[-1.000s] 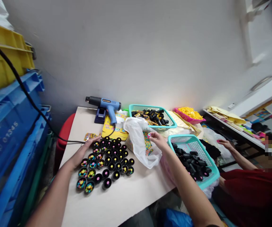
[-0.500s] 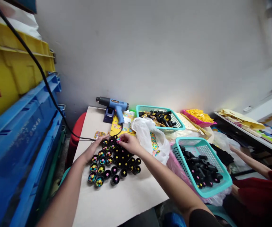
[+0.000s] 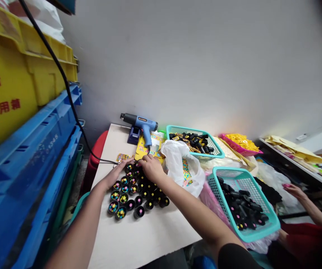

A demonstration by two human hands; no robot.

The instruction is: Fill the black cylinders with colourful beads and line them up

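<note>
Small black cups (image 3: 139, 212) stand in a tight cluster on the white table (image 3: 138, 243). Those on the left hold colourful beads (image 3: 121, 213); others show a single pink or yellow dot inside. My left hand (image 3: 116, 173) rests along the cluster's back left side, fingers stretched towards the rear cups. Over the back cups, my right hand (image 3: 151, 169) points down with its fingers drawn together; its fingertips and anything in them are hidden. Right of it, a white plastic bag (image 3: 175, 160) lies open with many small colourful beads (image 3: 186, 172) inside.
Behind the cups, a blue heat gun (image 3: 145, 125) rests on its stand, its cable running left. Teal baskets (image 3: 219, 153) (image 3: 274, 224) hold black parts. A pink basket (image 3: 250, 152) holds yellow pieces. Blue crates (image 3: 32, 172) are stacked at left. Another person's hand (image 3: 295, 190) is at right.
My right hand, earlier pinching pink and blue beads above the cups, has moved down to the back cups and the beads are hidden. The view has shifted slightly left.
</note>
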